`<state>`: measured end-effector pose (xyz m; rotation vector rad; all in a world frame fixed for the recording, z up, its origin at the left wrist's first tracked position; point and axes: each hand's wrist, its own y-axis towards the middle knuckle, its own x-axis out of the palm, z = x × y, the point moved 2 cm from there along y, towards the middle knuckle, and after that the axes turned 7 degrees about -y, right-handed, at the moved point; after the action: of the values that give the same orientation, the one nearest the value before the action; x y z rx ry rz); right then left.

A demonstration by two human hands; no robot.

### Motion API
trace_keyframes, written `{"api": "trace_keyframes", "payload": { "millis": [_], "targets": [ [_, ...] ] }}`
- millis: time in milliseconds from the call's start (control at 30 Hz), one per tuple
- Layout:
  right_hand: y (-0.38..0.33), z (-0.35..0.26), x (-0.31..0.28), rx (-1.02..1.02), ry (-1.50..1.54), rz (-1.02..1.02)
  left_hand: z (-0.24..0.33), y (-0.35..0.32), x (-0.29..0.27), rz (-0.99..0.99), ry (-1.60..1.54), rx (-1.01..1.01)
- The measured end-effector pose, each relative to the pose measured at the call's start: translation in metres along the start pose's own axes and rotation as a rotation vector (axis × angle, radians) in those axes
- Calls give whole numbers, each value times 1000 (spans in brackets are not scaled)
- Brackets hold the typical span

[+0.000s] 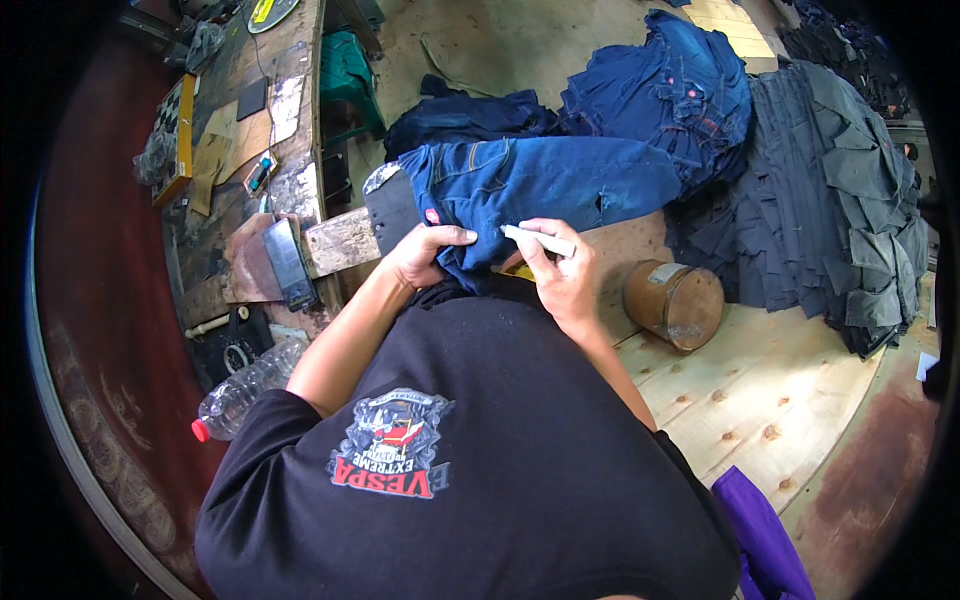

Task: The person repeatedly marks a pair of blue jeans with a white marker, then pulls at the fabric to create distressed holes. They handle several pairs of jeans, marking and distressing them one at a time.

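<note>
Blue denim jeans (560, 175) lie stretched sideways in front of me, their waist end pulled over a dark grey padded board (388, 215). My left hand (420, 257) is closed on the near edge of the denim, its thumb lying on top beside a small red-and-white tag. In my right hand (567, 285) is a slim white pen-like stick (538, 239), gripped between thumb and fingers. Its tip points left and touches or nearly touches a worn pale spot on the denim. I cannot tell exactly what kind of stick it is.
Piled jeans (655, 100) and stacked dark grey garments (800, 190) stand at the far right. A brown drum (675, 305) lies near my right arm. Leftward are a worn wooden table (235, 110), a phone (288, 262), a clear bottle (240, 395) and a green stool (348, 80).
</note>
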<state>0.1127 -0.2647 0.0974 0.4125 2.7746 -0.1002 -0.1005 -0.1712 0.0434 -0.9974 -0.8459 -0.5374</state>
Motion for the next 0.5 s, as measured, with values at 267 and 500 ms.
{"api": "trace_keyframes", "payload": {
  "millis": [267,500],
  "targets": [
    [5,-5,-1,-102,82,200,2,-6,10,65,24,87],
    [9,-19,11,-31,95,286,-3,-9,13,12,-3,117]
  ]
}}
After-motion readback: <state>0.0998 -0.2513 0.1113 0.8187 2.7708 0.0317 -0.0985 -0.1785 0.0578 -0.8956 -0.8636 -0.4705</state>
